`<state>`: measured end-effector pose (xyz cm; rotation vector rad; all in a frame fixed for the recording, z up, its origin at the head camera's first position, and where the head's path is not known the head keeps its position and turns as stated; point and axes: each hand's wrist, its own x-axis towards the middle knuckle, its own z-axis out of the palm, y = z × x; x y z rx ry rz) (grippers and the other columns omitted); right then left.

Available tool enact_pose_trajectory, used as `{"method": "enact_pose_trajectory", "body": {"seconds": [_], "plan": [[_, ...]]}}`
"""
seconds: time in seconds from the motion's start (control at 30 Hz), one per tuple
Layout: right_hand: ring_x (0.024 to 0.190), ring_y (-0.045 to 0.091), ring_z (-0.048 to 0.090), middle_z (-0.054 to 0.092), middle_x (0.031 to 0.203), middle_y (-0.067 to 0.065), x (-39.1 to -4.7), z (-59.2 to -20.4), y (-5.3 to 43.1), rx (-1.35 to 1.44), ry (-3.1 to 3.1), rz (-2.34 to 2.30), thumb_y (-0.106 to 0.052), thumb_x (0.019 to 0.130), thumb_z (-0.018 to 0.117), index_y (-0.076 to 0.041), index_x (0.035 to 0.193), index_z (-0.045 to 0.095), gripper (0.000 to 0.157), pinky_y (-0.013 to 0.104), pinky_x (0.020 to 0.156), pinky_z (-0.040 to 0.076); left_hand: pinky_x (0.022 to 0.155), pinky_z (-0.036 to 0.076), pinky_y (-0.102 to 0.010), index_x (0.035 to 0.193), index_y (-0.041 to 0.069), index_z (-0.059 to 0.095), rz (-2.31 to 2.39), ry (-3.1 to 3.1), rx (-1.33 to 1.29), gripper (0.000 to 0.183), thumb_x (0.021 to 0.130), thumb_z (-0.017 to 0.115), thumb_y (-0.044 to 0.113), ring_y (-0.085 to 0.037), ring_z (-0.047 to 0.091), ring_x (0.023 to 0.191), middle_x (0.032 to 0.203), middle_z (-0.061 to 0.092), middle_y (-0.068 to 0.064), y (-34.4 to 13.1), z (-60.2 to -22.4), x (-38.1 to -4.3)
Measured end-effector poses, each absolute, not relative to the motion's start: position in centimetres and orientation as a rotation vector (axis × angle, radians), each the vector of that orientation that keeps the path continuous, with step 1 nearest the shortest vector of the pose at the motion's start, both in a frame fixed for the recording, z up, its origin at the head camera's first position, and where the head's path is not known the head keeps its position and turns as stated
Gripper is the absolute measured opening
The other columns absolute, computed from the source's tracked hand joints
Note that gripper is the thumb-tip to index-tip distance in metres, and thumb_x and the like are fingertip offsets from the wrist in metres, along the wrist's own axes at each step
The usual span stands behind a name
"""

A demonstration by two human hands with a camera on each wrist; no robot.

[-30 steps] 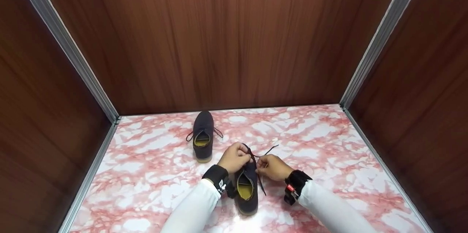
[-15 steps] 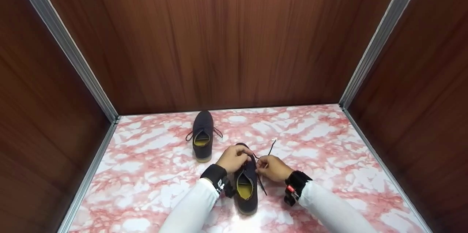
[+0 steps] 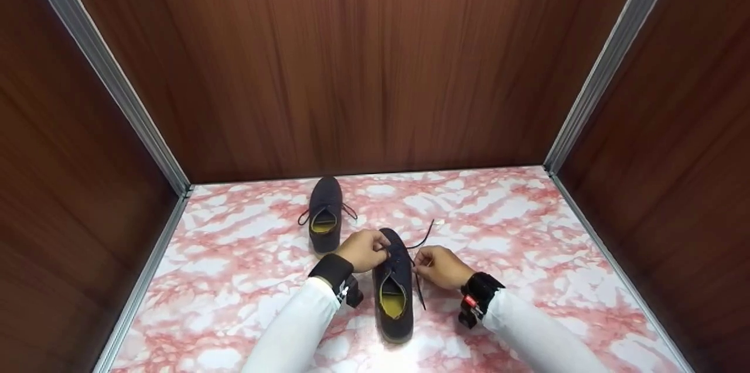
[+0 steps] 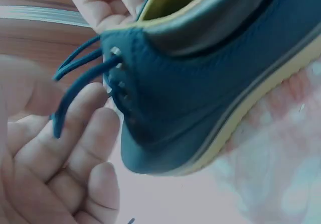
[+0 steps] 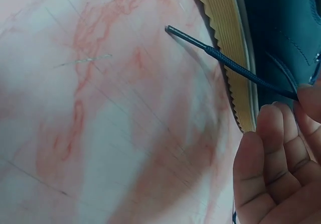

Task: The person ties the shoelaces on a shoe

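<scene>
A dark lace-up shoe (image 3: 398, 326) with a yellow lining stands on the marbled surface, toe pointing away. At its left side my left hand (image 3: 362, 250) pinches a dark blue shoelace (image 4: 80, 86) that comes from the top eyelet; thumb and curled fingers close on it in the left wrist view. On the other side my right hand (image 3: 442, 267) grips a lace between thumb and forefinger. That shoelace (image 5: 241, 72) sticks out past the fingertips, its tip over the surface beside the ridged sole (image 5: 225, 48). Another lace end (image 3: 429, 231) trails off to the upper right.
A matching shoe (image 3: 325, 192) with its lace tied in a bow stands farther back on the left. The red and white marbled surface (image 3: 527, 256) is bounded by brown wood-grain panels (image 3: 375, 68) with metal corner strips (image 3: 609, 68).
My left hand has moved left and a little back off the shoe's top, uncovering the lacing. My right hand has barely shifted. The loose lace end has swung toward the left.
</scene>
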<state>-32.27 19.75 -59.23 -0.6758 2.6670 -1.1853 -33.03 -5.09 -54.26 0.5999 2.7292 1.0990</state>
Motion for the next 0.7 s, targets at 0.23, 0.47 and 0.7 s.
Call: {"method": "enact_pose_trajectory", "body": {"seconds": [0.23, 0.47, 0.7], "plan": [[0.067, 0.003, 0.056, 0.067, 0.078, 0.001, -32.6, -58.2, 20.5, -0.633, 2.673, -1.190, -0.010, 0.093, 0.073, -0.007, 0.086, 0.067, 0.010, 0.019, 0.063, 0.046, 0.079, 0.053, -0.029, 0.100, 0.005, 0.077, 0.965, 2.738, 0.672, 0.015, 0.087, 0.075, 0.013, -0.008, 0.061, 0.078, 0.088, 0.077, -0.005, -5.8, -53.3, -33.4], [0.067, 0.006, 0.060, 0.066, 0.077, 0.001, -32.7, -56.9, 21.4, -0.609, 2.607, -1.249, -0.011, 0.097, 0.071, -0.005, 0.089, 0.066, 0.012, 0.019, 0.059, 0.049, 0.070, 0.047, -0.022, 0.087, 0.007, 0.079, 0.930, 2.658, 0.714, 0.013, 0.095, 0.073, 0.015, -0.004, 0.063, 0.071, 0.083, 0.081, -0.005, -6.0, -52.6, -33.5], [0.065, 0.005, 0.059, 0.064, 0.076, -0.001, -32.8, -55.3, 22.1, -0.594, 2.593, -1.297, -0.012, 0.098, 0.070, -0.004, 0.090, 0.067, 0.011, 0.019, 0.055, 0.046, 0.066, 0.044, -0.020, 0.086, 0.004, 0.079, 0.929, 2.605, 0.748, 0.022, 0.100, 0.069, 0.019, -0.005, 0.062, 0.069, 0.083, 0.081, -0.009, -6.3, -52.3, -33.8]]}}
